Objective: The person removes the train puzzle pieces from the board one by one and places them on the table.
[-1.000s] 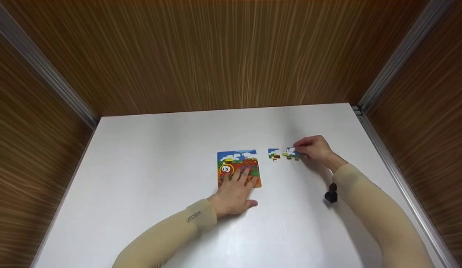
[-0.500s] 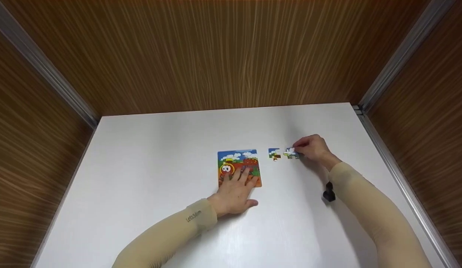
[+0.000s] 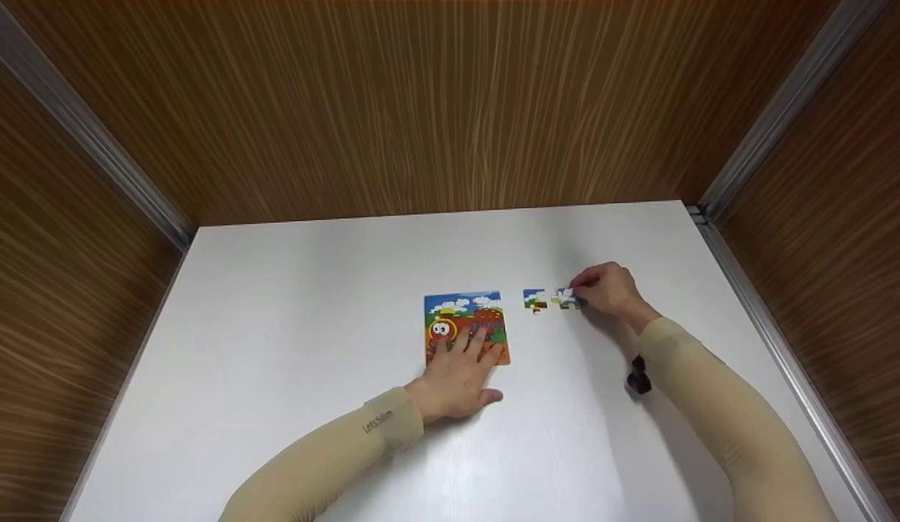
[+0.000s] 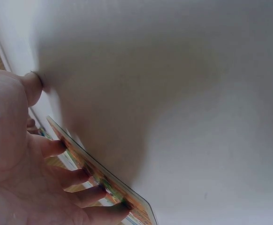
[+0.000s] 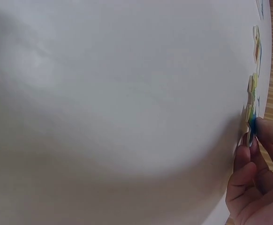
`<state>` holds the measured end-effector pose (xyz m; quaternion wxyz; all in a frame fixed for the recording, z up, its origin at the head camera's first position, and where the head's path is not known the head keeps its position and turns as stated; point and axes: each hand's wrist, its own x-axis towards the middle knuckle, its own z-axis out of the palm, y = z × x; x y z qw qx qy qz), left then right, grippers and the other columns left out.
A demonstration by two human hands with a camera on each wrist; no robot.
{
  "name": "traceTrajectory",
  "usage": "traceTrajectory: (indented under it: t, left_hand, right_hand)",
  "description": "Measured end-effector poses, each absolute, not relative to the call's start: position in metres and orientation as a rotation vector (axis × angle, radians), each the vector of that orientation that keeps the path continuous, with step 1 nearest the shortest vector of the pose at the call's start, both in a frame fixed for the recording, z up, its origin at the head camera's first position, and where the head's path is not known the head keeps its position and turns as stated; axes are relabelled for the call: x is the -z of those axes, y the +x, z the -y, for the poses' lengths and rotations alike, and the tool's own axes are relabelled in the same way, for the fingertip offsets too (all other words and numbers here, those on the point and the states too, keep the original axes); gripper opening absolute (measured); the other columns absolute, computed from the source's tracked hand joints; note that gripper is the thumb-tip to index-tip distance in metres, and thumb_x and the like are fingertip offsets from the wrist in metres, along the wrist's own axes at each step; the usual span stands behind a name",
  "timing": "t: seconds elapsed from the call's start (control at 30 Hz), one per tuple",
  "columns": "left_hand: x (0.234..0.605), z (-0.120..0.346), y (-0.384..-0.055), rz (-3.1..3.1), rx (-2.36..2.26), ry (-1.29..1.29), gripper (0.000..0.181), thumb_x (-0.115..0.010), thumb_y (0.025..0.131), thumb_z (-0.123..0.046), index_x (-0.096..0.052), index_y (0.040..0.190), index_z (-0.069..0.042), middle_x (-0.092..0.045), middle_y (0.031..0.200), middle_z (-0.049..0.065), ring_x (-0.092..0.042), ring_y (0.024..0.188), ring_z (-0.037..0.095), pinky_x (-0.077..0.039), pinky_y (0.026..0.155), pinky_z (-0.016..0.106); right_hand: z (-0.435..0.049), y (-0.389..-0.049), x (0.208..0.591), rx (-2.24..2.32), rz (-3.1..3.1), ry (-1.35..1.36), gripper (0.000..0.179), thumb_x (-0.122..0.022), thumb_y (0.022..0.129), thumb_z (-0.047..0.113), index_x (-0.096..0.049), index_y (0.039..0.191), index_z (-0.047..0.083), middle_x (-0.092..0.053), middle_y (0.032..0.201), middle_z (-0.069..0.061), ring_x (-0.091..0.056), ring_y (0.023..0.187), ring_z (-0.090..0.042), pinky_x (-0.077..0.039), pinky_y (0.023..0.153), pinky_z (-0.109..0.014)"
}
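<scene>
My left hand [image 3: 457,380] rests with spread fingers on the lower part of a square cartoon picture card [image 3: 460,303], which shows a red train with eyes, sky and clouds. In the left wrist view the fingertips [image 4: 120,210] press on the face of this thin card. To the right, my right hand [image 3: 613,293] pinches the right edge of a blue, white and green jigsaw piece [image 3: 567,299] between thumb and fingers, low at the table. Just left of it lies another jigsaw piece [image 3: 534,297], separated by a narrow gap.
The white table [image 3: 290,326] is bounded by a wood-grain panel [image 3: 435,109] at the back, with more panels at the sides. A small black object [image 3: 639,377] shows beside the right forearm. Metal rails [image 3: 783,348] run along the side panels.
My right hand and the jigsaw piece in its fingers have shifted slightly left, and the piece has turned a little. The left hand stays on the picture card.
</scene>
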<state>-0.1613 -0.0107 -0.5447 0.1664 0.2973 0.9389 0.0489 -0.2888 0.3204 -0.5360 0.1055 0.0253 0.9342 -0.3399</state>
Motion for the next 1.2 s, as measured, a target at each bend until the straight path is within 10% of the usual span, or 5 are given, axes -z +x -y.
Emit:
traceTrajectory:
  t: [1.2]
  left_hand:
    - [0.549,0.01,-0.162,-2.689,-0.102,0.85,0.087,-0.053,0.111,-0.068,-0.027,0.181,-0.023,-0.018,0.191,0.015,-0.023,0.176,0.043,-0.034,0.135,0.071]
  right_hand:
    - [-0.303,-0.288,0.518,1.107,-2.732,0.011,0.025,-0.077,0.106,0.018,-0.083,0.128,0.006,-0.077,0.13,-0.017,-0.067,0.112,-0.03,-0.055,0.086,-0.028]
